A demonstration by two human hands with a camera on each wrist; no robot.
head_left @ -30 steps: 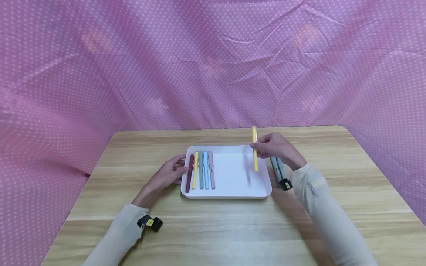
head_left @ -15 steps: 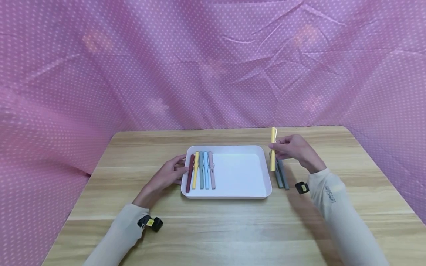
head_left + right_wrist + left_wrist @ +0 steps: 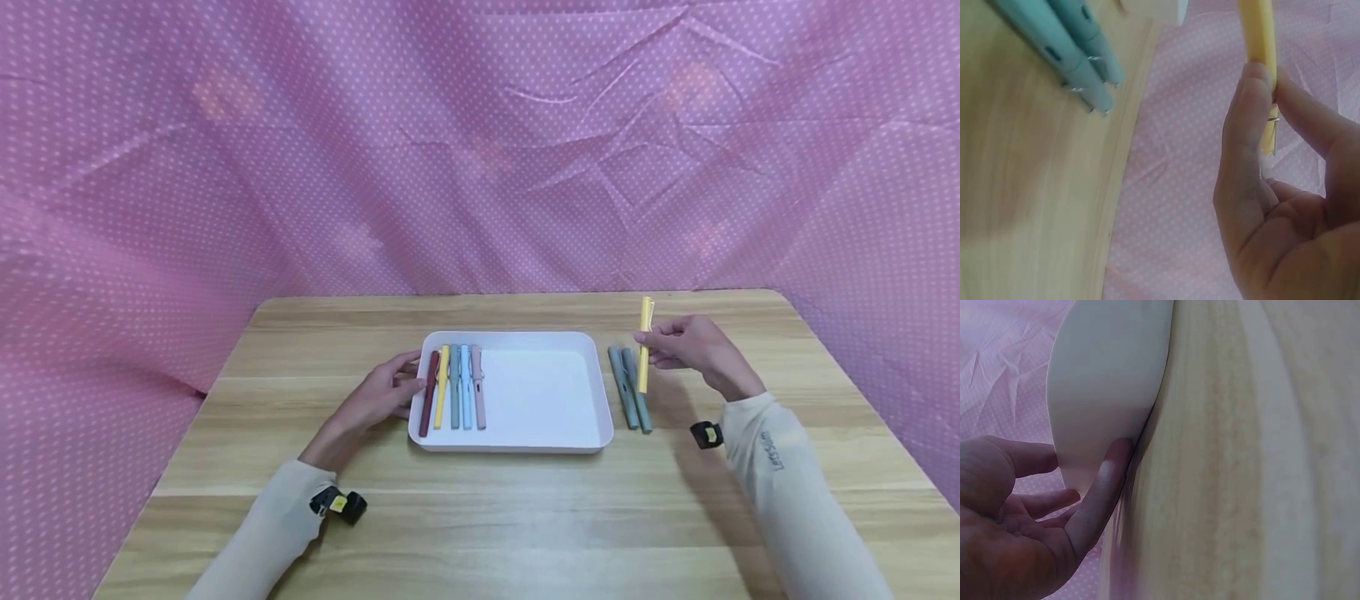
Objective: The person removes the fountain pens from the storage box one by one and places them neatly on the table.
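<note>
Two grey-green pens (image 3: 629,387) already lie on the tabletop (image 3: 525,517) beside the white tray (image 3: 540,442); five pens (image 3: 453,387) remain inside. The right hand (image 3: 693,346) pinches a yellow pen (image 3: 644,346) above them, while the left hand (image 3: 378,396) rests open-fingered against the tray's edge.

A staged recording setup: a wooden table (image 3: 525,517) enclosed by draped pink polka-dot cloth (image 3: 300,167).

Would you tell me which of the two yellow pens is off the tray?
The yellow pen pinched in the right hand, beside two grey-green pens.
</note>
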